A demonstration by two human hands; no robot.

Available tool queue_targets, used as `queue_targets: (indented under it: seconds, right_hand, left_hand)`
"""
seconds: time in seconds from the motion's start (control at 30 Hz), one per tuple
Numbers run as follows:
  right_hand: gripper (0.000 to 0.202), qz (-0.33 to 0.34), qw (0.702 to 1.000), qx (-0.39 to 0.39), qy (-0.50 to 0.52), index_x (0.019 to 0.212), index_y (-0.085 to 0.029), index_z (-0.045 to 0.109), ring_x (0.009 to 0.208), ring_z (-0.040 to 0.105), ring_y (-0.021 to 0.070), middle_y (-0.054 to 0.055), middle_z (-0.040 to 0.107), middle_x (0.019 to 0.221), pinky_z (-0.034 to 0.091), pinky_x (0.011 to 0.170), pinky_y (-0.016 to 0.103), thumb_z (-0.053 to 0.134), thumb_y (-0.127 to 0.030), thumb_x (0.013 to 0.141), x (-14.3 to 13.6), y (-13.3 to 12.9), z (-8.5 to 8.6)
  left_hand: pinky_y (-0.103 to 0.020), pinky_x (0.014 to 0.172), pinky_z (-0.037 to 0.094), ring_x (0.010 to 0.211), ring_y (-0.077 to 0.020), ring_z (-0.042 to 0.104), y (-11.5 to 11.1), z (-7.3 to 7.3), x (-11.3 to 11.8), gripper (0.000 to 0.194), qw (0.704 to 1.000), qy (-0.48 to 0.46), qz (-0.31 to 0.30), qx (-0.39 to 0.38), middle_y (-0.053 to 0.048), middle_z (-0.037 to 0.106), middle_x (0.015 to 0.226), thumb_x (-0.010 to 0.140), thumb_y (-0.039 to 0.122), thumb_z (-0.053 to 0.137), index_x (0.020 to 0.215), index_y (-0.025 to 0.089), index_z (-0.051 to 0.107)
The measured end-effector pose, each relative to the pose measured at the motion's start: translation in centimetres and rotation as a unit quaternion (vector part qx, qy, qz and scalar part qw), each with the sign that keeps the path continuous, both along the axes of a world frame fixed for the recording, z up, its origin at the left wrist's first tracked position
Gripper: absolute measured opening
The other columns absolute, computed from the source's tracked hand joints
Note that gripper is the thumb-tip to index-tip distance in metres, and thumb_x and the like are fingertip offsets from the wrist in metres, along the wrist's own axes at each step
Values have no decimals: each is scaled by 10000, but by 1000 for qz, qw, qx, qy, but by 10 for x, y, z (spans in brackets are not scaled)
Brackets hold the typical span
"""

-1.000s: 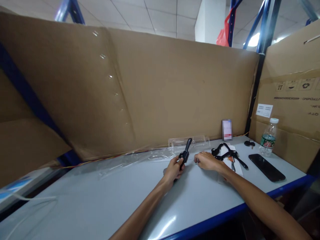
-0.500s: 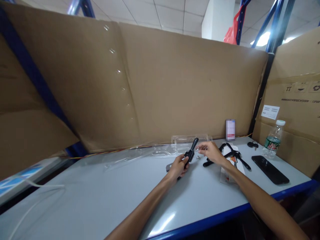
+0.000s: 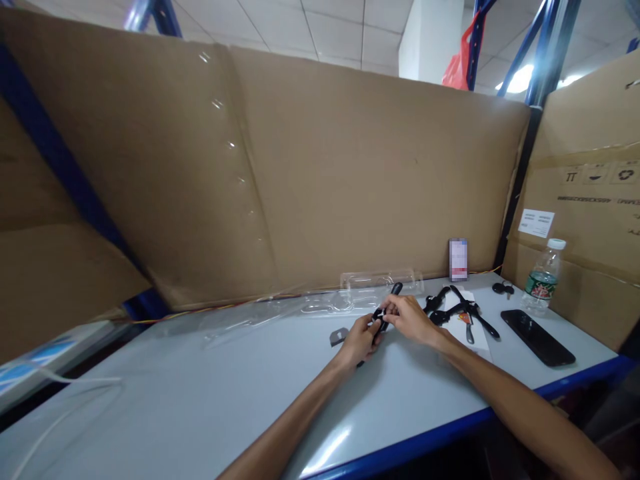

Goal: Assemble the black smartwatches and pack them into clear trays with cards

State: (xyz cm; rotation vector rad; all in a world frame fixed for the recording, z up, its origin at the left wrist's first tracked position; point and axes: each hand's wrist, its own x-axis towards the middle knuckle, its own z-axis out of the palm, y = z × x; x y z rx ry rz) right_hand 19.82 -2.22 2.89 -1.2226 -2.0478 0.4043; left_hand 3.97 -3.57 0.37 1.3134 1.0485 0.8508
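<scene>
My left hand (image 3: 361, 339) is closed around the middle of a black spokeshave (image 3: 397, 289), which is held tilted above the table with one handle pointing up and away. At its body, the fingertips of my right hand (image 3: 407, 317) are pinched together. A small screw seems to be between them, though the fingers mostly hide it. On the table just left of my left hand lies a flat grey notched blade (image 3: 339, 337). More black spokeshaves (image 3: 463, 308) lie crossed over each other to the right of my right hand, on a white paper card (image 3: 481, 340).
Clear plastic packaging (image 3: 327, 303) lies along the cardboard back wall (image 3: 350, 167). At the right are a black phone (image 3: 537, 338), a plastic bottle (image 3: 541, 283) and keys (image 3: 503, 289). Another phone (image 3: 458, 260) leans at the back. A white cable (image 3: 75, 380) lies at left.
My right hand has moved left and down with the small screw, from beside the spokeshave onto its body. The grey blade shows more fully. The view has shifted slightly.
</scene>
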Motion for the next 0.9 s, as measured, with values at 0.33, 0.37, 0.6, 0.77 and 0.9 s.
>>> queue_targets:
  seconds: [0.33,0.37,0.6,0.77,0.9]
  right_hand:
    - [201,26,955,134,-265,994,-108,682,963,604,218,113,658,991,454,825,287,536,-16,892,-4,-15,6]
    - [206,30,951,139,-275,998,-108,679,970,600,219,112,653,995,453,824,285,542,-10,881,-4,-16,6]
    - [180,40,957,131,-255,939,-116,687,917,603,200,98,652,945,450,809,282,542,-19,894,-5,-15,3]
    - [150,32,986,91,-133,890,-135,707,858,632,174,69,702,895,444,781,262,583,-55,908,-9,-11,-1]
    - [114,-16,1000,-11,-21,830,-148,719,703,632,146,22,707,736,427,673,236,643,-75,872,-9,-5,-3]
  left_hand:
    - [-186,393,134,377,-43,273,2,-2,2,264,1000,9,-10,-24,101,412,522,860,436,588,866,220,436]
    - [-188,394,132,378,-40,270,2,-3,2,268,1000,9,-13,-27,100,413,524,858,436,590,853,219,433]
    - [-194,403,106,392,-27,252,2,-3,-1,350,999,-9,-32,-43,99,408,547,810,501,630,821,216,427]
    - [-195,413,106,393,-27,255,1,-1,-2,375,998,2,-38,-48,103,413,550,790,517,645,850,222,422]
    - [-198,422,89,392,-31,247,1,-1,-1,346,997,14,-42,-57,105,414,547,811,492,633,886,225,427]
